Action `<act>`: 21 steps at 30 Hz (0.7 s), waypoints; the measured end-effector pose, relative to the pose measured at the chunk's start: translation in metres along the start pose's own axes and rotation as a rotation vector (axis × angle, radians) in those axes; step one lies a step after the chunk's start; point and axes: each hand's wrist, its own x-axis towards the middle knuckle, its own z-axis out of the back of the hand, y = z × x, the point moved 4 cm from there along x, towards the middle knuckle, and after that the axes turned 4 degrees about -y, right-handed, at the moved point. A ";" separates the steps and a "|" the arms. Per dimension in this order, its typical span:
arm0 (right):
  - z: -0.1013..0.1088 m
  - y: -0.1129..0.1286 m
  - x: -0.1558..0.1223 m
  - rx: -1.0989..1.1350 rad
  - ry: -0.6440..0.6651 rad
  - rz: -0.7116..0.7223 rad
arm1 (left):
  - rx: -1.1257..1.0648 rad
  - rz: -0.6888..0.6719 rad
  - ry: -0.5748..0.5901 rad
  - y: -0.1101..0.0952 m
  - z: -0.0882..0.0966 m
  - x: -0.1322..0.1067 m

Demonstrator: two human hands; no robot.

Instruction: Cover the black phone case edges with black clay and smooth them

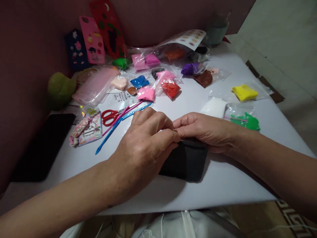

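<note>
Over a black, flat, rounded-corner object (189,162), like a phone case, my two hands meet fingertip to fingertip. My left hand (151,138) is closed, thumb and fingers pinched together above the black object's left part. My right hand (201,130) is closed too, its fingertips pressed close to the left thumb at the object's far edge. Whatever sits between the fingertips is hidden or too small to name. Just beyond the right wrist lie a white clay packet (214,106) and a bag of green clay (245,121).
Red-handled scissors (110,117), a blue modelling tool (109,137) and a pink stick (114,124) lie left of my hands. Behind are several clay packets, including yellow (244,92) and red (170,90). Decorated phone cases (92,39) lean on the wall. A glass (217,31) stands back right.
</note>
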 end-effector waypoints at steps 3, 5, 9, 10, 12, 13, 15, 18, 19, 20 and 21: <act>0.001 0.000 0.001 -0.010 -0.007 0.009 | 0.006 -0.001 0.000 0.000 -0.003 0.000; 0.000 0.000 0.002 -0.012 0.010 0.014 | 0.001 0.000 -0.011 0.001 -0.003 -0.001; 0.000 -0.001 0.002 0.000 0.014 0.007 | -0.021 -0.004 -0.018 0.003 -0.001 -0.001; 0.001 -0.001 0.002 0.003 0.005 0.001 | -0.029 0.002 -0.019 0.002 0.000 -0.002; 0.001 -0.002 0.002 0.008 -0.005 -0.013 | -0.038 0.021 -0.020 0.002 0.000 -0.001; 0.001 -0.003 0.002 0.012 -0.003 -0.015 | -0.039 0.030 -0.021 0.002 0.000 -0.001; 0.000 -0.003 0.002 0.026 0.005 -0.015 | -0.030 0.036 -0.019 0.001 -0.001 -0.001; -0.001 -0.003 0.002 0.041 0.018 -0.006 | -0.009 0.011 -0.016 -0.002 -0.005 0.000; -0.001 -0.002 0.002 0.040 0.021 -0.005 | 0.002 0.000 -0.012 -0.003 -0.007 0.000; -0.001 -0.002 0.002 0.039 0.023 -0.005 | 0.012 -0.005 -0.004 -0.003 -0.008 0.000; -0.001 -0.002 0.001 0.040 0.022 -0.006 | 0.018 -0.012 0.001 -0.004 -0.008 0.000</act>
